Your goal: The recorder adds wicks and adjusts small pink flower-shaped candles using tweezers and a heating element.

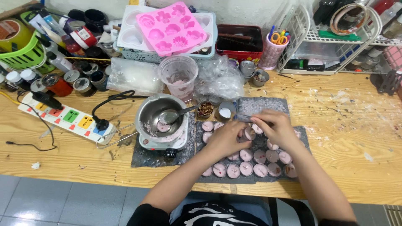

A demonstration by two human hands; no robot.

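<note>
Here, left hand (pixel 226 138) curled around a small pink candle cup (pixel 249 134), right hand (pixel 274 127) pinching tweezers (pixel 247 118) just above it

One pink silicone mould (pixel 172 28), one metal pot (pixel 161 115), one spoon (pixel 171 115), one power strip (pixel 67 118), two hands.

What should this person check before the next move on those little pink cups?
1. Left hand steadies a small cup on the dark mat: ok.
2. Right hand has a firm hold on the thin metal tool: cannot tell, the grip is hidden.
3. The other pink filled cups stand upright in rows: ok.
4. Spoon rests inside the metal pot, handle clear of the hands: ok.
5. Hot plate is off: cannot tell.
6. Power strip lies apart from the pot: ok.
</note>
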